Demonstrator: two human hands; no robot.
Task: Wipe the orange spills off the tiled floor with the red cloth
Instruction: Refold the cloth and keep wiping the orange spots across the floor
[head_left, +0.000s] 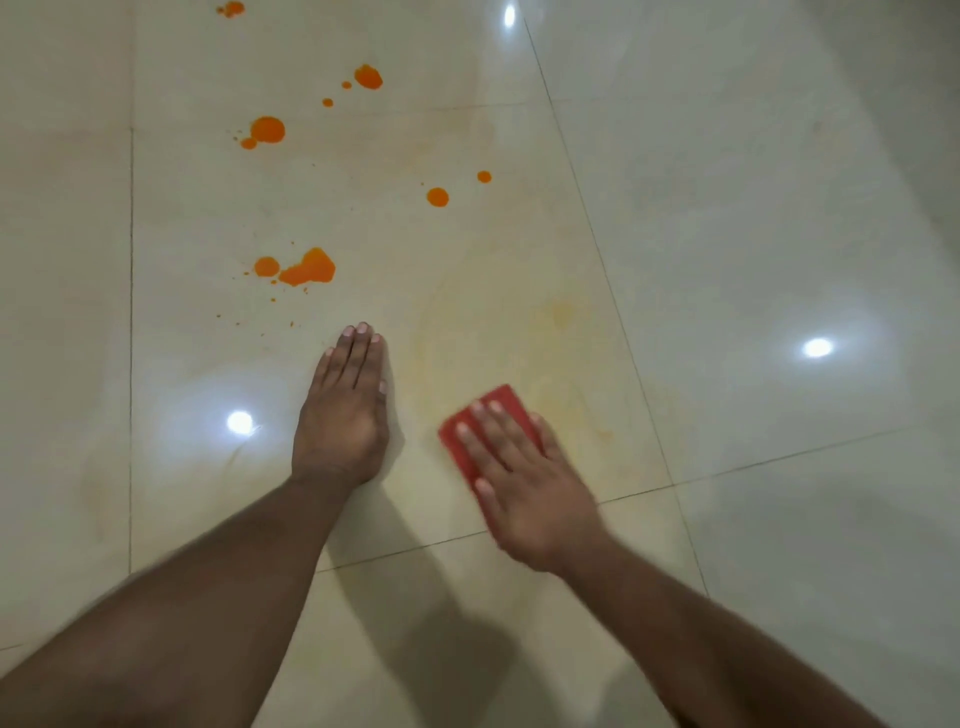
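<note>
right hand flat on red cloth

The right hand presses flat on the red cloth on the tiled floor, beside a faint yellowish smear. The left hand lies flat on the tile, fingers together. Orange spills dot the floor beyond it.

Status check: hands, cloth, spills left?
Left hand flat on tiled floor, idle. Right hand pressing red cloth flat, fingers straight. Orange spills unwiped ahead-left; faint smear near cloth. Nothing blocking.
</note>
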